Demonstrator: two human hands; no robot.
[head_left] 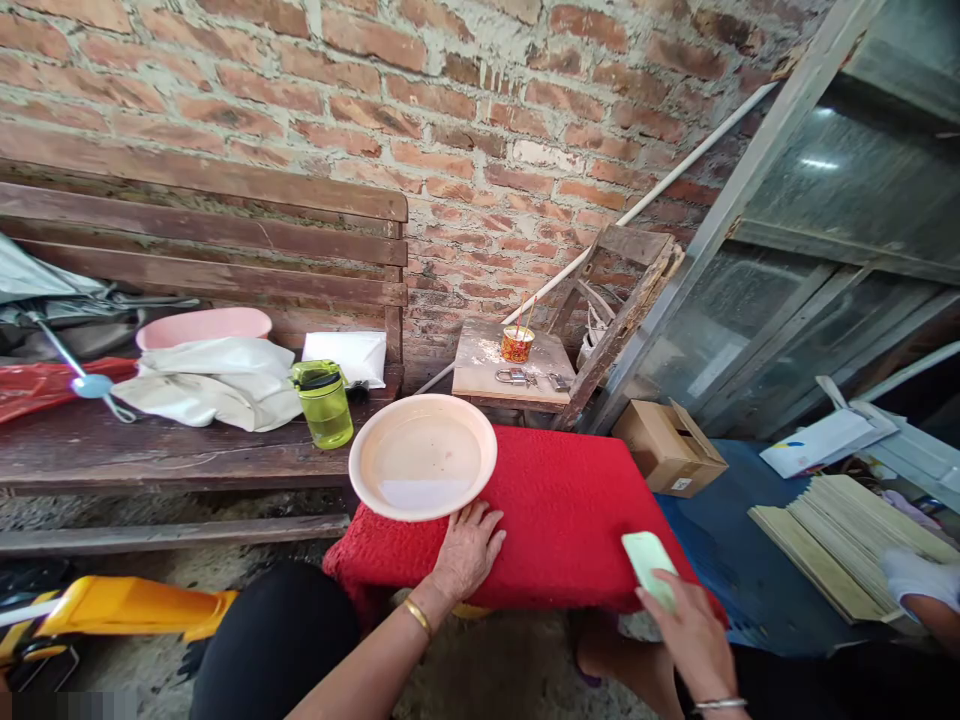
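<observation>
My left hand (469, 552), a gold bangle at its wrist, lies flat with fingers slightly spread on the red cloth (566, 500). Its fingertips reach the lower rim of a pale pink basin (484, 470); whether they touch it I cannot tell. Shallow water appears to fill the basin's bottom, with a whitish patch at the near side. Over the right side of the cloth, my right hand (690, 620), with a silver bracelet, is closed on a pale green, flat, round-cornered slab (646, 565). The slab looks phone-like, but its kind is unclear.
A green water bottle (324, 405) and white bags (225, 385) sit on the wooden bench (172, 455). Behind the basin, a small stool (472, 365) bears a patterned cup (517, 343) and padlocks (511, 377). At right are a cardboard box (667, 445), stacked strips (847, 540) and another person's gloved hand (922, 578).
</observation>
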